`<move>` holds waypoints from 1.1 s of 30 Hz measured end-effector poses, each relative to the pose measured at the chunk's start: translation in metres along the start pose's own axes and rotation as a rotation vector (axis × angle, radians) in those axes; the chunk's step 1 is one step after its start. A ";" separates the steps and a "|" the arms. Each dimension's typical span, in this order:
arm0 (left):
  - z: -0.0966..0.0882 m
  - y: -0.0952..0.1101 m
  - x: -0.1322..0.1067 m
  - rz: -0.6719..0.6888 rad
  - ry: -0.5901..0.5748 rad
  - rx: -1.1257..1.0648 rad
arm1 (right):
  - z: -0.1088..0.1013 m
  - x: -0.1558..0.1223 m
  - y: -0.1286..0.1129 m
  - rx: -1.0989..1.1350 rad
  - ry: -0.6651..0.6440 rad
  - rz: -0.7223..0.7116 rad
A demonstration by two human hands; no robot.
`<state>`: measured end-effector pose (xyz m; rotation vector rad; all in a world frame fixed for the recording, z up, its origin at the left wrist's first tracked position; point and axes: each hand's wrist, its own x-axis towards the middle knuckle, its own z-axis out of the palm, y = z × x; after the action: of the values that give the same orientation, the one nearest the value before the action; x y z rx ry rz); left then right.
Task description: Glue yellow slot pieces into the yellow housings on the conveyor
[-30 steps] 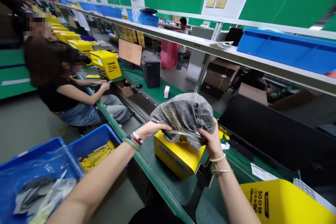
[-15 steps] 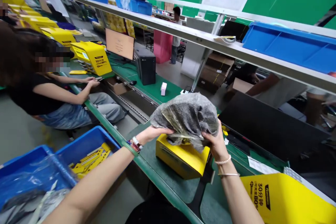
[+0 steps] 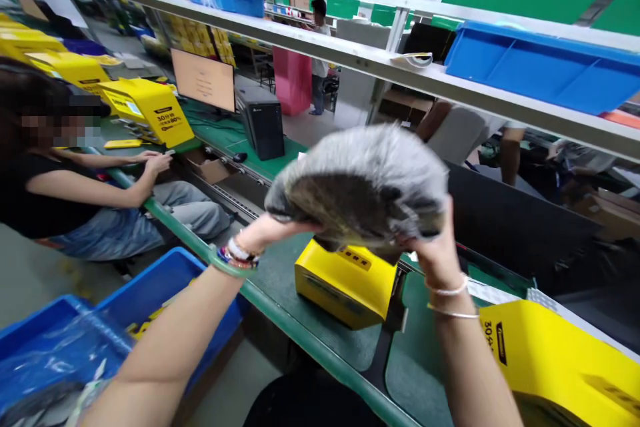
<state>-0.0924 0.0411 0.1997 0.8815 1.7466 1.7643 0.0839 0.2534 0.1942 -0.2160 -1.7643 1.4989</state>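
Between my two hands is a rounded dark item in cloudy plastic wrap (image 3: pixel 370 180), lifted above the bench; its kind is not clear. My left hand (image 3: pixel 273 230) grips its lower left edge, fingers partly hidden beneath. On the lower right side my right hand (image 3: pixel 435 247) has hold of it, thumb in front and the other fingers behind. Right below, a yellow box (image 3: pixel 345 287) with dark print on top sits on the green bench (image 3: pixel 320 333). The wrapped item covers the far part of that box.
Another yellow box (image 3: pixel 560 360) lies at the right. Blue bins (image 3: pixel 175 267) stand low at the left. A person (image 3: pixel 85 173) sits by the bench on the left, near a monitor (image 3: pixel 203 80) and a black computer tower (image 3: pixel 260 121). A shelf rail (image 3: pixel 350 57) crosses above.
The wrapped item has come up and nearer to me, tilted so more of its underside shows. Both hands moved with it. The whole view has shifted slightly.
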 end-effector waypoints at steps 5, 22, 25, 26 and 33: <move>0.006 -0.059 -0.002 -0.127 -0.046 -0.142 | 0.020 -0.025 0.044 0.294 0.045 0.251; 0.056 -0.031 0.009 -0.159 -0.144 -0.064 | -0.028 -0.051 0.046 0.383 0.286 0.246; 0.058 -0.042 0.012 -0.169 -0.177 -0.065 | -0.025 -0.061 0.062 0.473 0.374 0.369; 0.059 -0.034 0.016 -0.127 -0.194 -0.058 | -0.026 -0.056 0.056 0.482 0.369 0.344; 0.065 0.083 0.036 0.243 -0.179 0.168 | -0.044 0.009 -0.039 0.388 0.353 -0.137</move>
<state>-0.0609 0.1075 0.2836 1.3299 1.7478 1.6405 0.1203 0.2803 0.2322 -0.1461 -1.1641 1.5596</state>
